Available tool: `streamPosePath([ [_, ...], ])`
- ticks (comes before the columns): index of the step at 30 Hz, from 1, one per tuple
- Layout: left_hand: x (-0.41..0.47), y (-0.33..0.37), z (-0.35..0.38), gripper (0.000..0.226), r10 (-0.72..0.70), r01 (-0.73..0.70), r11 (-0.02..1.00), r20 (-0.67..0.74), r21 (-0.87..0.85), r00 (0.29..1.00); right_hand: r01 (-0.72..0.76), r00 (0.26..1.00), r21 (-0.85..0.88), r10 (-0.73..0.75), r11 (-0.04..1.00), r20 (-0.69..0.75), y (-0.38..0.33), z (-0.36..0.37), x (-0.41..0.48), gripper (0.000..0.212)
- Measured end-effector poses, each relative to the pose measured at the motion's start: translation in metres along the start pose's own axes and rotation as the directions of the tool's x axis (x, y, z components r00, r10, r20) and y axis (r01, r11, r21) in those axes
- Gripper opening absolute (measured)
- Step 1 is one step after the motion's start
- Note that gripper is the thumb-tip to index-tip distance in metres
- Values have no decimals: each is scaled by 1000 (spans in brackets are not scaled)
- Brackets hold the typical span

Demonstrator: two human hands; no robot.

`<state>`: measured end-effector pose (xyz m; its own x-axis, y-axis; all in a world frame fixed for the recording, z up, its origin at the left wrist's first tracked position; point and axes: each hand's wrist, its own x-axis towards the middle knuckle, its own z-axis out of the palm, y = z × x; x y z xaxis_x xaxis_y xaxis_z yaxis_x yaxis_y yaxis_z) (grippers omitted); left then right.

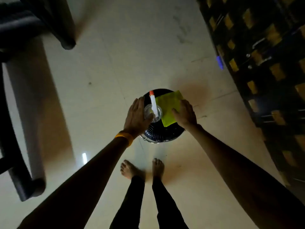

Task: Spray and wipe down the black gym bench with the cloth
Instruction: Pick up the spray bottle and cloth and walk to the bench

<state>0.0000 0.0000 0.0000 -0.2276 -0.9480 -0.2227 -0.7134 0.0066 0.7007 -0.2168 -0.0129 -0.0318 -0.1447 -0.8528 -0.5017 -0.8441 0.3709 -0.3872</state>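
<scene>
A clear spray bottle with a white head and an orange nozzle tip stands on a round black stool in the middle of the floor. Beside it on the stool lies a folded yellow-green cloth. My left hand reaches to the bottle's left side with fingers straight, its thumb against the bottle. My right hand lies flat on the cloth's right edge, fingers extended. The black gym bench frame runs along the left edge of the view, blurred.
Pale tiled floor surrounds the stool. My bare feet stand just below it. A dark rack with yellow-brown patches fills the right side, with a small blue object at its edge. Black frame legs stand at left.
</scene>
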Motion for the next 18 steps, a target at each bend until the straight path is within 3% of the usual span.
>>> streamPosePath([
  [4,21,-8,27,89,-48,42,968,-19,-249,999,-174,985,79,172,982,34,13,21,38,74],
  [8,29,-8,48,93,-82,40,944,-116,-327,990,-240,971,72,240,968,-3,23,37,57,76],
  [13,37,-3,48,67,-111,38,919,-165,-391,980,-403,915,-6,403,915,-12,26,32,70,70],
  [18,25,-11,22,61,-178,63,886,-212,-459,961,-274,961,279,272,920,48,8,29,51,35],
])
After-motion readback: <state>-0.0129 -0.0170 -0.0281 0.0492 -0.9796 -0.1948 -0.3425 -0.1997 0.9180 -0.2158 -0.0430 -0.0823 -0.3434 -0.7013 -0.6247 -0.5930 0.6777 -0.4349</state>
